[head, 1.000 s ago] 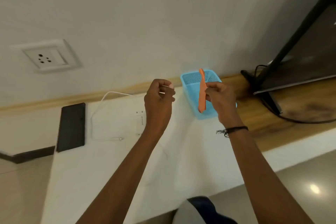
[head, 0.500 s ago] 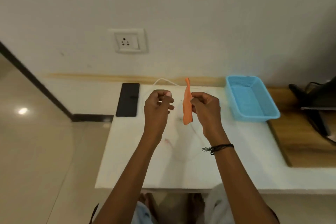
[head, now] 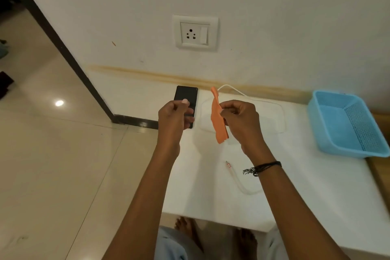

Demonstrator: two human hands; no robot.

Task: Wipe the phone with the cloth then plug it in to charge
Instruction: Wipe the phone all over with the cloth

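A black phone lies flat on the white table, near its back left corner. My left hand hovers over the phone's near end with its fingers curled shut, and I see nothing in it. To the right, my right hand pinches a small orange cloth, which hangs down edge-on above the table. A white charging cable loops over the table, its plug end lying free below my right hand. A white wall socket sits above the table.
An empty blue plastic basket stands at the table's right side. A wooden surface adjoins the table beyond it. Shiny tiled floor lies to the left, with a dark door frame. My bare feet show under the table's front edge.
The view has swung left and down, bringing the phone under my left hand. Both hands keep their pose, the right one still holding the cloth.
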